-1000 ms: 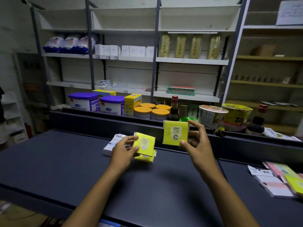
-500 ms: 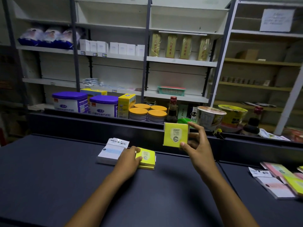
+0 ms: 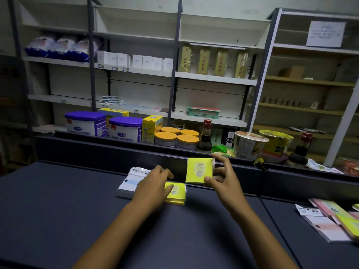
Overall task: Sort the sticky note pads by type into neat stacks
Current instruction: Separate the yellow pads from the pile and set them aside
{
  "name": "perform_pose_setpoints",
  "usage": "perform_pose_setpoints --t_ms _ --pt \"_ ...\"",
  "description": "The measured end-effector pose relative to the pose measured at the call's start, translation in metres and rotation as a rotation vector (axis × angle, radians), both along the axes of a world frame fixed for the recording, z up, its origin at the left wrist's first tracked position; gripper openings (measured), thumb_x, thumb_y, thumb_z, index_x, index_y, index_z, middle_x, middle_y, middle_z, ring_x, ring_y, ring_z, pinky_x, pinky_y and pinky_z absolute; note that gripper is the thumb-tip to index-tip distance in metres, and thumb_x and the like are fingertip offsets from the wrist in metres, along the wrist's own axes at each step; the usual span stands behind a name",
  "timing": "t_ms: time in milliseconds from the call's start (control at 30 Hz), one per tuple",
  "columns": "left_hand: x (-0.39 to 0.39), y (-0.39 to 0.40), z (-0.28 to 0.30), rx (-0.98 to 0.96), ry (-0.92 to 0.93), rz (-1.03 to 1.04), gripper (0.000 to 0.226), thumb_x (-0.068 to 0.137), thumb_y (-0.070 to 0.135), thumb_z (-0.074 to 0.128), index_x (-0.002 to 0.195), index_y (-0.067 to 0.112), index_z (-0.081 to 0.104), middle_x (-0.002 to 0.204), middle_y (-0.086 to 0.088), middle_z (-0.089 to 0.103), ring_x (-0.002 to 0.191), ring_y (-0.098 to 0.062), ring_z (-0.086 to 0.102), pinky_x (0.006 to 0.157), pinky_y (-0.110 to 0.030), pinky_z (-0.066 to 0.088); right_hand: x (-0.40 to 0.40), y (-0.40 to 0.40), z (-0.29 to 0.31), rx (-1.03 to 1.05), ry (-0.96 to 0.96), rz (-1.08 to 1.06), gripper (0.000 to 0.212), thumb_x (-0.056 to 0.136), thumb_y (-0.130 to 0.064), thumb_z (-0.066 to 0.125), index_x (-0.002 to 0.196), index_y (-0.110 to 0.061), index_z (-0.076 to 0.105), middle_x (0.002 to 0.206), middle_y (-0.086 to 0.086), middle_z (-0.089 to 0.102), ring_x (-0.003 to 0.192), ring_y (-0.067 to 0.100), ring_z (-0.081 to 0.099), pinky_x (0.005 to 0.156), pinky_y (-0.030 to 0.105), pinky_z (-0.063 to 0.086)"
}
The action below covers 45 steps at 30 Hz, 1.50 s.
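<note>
The person's right hand (image 3: 223, 179) holds a square yellow sticky note pad in clear wrap (image 3: 199, 170) upright in the air, thumb at its lower right corner and fingertips along its top and right edge. Just left and nearer, the left hand (image 3: 153, 186) lies with fingers nearly straight on a low stack of matching yellow pads (image 3: 174, 194), which rests on the dark matte counter (image 3: 58, 210) touching or just beside a stack of white wrapped pads (image 3: 132, 183).

The step looks like adding the held pad to the yellow stack. To do it well, the pad should be tipped flat, label up, and lowered squarely — the left hand sliding aside yet steadying the stack so the slippery wrap does not skid, then both hands nudging the edges flush.

A mixed pile of pink, white and yellow pads (image 3: 334, 220) waits at the far right of the counter. Beyond its raised back edge stand purple-lidded tins (image 3: 124, 129), orange-lidded jars (image 3: 176, 139) and metal shelving (image 3: 213, 78).
</note>
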<state>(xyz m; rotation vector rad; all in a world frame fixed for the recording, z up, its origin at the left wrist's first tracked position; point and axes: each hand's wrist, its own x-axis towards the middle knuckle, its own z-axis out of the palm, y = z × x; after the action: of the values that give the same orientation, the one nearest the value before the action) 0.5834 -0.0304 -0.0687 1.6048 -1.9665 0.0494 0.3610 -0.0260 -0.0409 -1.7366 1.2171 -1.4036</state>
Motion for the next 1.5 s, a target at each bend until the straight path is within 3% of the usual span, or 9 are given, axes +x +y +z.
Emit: perform_pose_setpoints --t_ms 267,400,500,633,867,967,1133,1333,1500 --pt "0.033 -0.001 0.017 -0.003 -0.334 0.141 0.04 0.094 0.047 0.051 0.126 0.024 0.052 0.123 -0.001 0.054 0.113 -0.02 0.053 0.087 -0.032 0.044 0.033 -0.008 -0.013 0.164 -0.025 0.087 0.029 0.089 0.003 0.065 0.11 -0.017 0.063 0.104 0.013 0.067 0.085 0.021 0.073 0.078 0.037 0.062" --pt "0.042 0.003 0.016 -0.03 -0.325 0.184 0.036 0.096 0.045 0.048 0.124 0.023 0.053 0.12 -0.001 0.055 0.109 -0.02 0.054 0.084 -0.032 0.045 0.049 -0.011 -0.018 0.224 0.07 0.083 0.025 0.088 -0.003 0.069 0.11 -0.014 0.066 0.108 0.013 0.065 0.091 0.027 0.071 0.084 0.046 0.06" --pt "0.048 0.006 0.016 -0.056 -0.298 0.192 0.034 0.096 0.045 0.048 0.124 0.026 0.054 0.12 0.002 0.055 0.109 -0.018 0.054 0.081 -0.029 0.044 0.056 -0.015 -0.022 0.217 0.244 0.024 0.023 0.088 -0.013 0.072 0.111 -0.017 0.07 0.11 0.007 0.063 0.1 0.02 0.065 0.089 0.039 0.058" --pt "0.052 0.011 0.021 -0.124 -0.242 0.198 0.028 0.094 0.043 0.05 0.118 0.029 0.056 0.117 0.006 0.056 0.105 -0.014 0.054 0.075 -0.025 0.041 0.059 -0.019 -0.026 0.14 0.443 -0.009 0.02 0.09 -0.018 0.068 0.109 -0.02 0.072 0.101 0.007 0.064 0.088 0.016 0.062 0.078 0.031 0.054" --pt "0.051 0.015 0.022 -0.127 -0.193 0.191 0.026 0.095 0.04 0.051 0.117 0.028 0.058 0.118 0.005 0.057 0.106 -0.014 0.055 0.074 -0.025 0.042 0.062 -0.025 -0.04 0.103 0.698 -0.041 0.023 0.097 -0.028 0.058 0.117 -0.028 0.067 0.111 0.005 0.05 0.111 0.022 0.052 0.099 0.032 0.045" --pt "0.044 0.017 0.018 -0.111 -0.192 0.175 0.027 0.096 0.04 0.049 0.119 0.028 0.057 0.119 0.005 0.057 0.107 -0.014 0.055 0.076 -0.026 0.043 0.06 -0.023 -0.042 0.102 0.719 -0.02 0.025 0.098 -0.033 0.056 0.121 -0.03 0.064 0.113 0.003 0.048 0.111 0.021 0.052 0.099 0.033 0.046" --pt "0.024 0.019 0.018 -0.069 -0.171 0.107 0.026 0.095 0.039 0.049 0.117 0.029 0.057 0.117 0.005 0.058 0.108 -0.016 0.054 0.082 -0.029 0.045 0.031 -0.012 -0.032 0.041 0.716 -0.043 0.031 0.096 -0.035 0.058 0.126 -0.031 0.056 0.112 -0.003 0.049 0.108 0.015 0.054 0.093 0.035 0.049" --pt "-0.027 0.024 0.029 -0.024 -0.174 -0.004 0.029 0.094 0.043 0.051 0.119 0.03 0.057 0.118 0.005 0.059 0.111 -0.016 0.055 0.084 -0.032 0.048 -0.04 0.013 -0.011 0.049 0.984 -0.168 0.039 0.093 -0.039 0.061 0.128 -0.028 0.049 0.125 -0.003 0.049 0.116 0.017 0.052 0.091 0.036 0.05" --pt "-0.093 0.041 0.038 -0.058 -0.168 -0.1 0.027 0.094 0.043 0.051 0.116 0.029 0.058 0.116 0.006 0.058 0.111 -0.016 0.055 0.084 -0.031 0.047 -0.115 0.049 0.004 0.113 1.064 -0.273 0.044 0.092 -0.043 0.061 0.131 -0.025 0.047 0.128 -0.001 0.049 0.119 0.02 0.052 0.094 0.038 0.049"
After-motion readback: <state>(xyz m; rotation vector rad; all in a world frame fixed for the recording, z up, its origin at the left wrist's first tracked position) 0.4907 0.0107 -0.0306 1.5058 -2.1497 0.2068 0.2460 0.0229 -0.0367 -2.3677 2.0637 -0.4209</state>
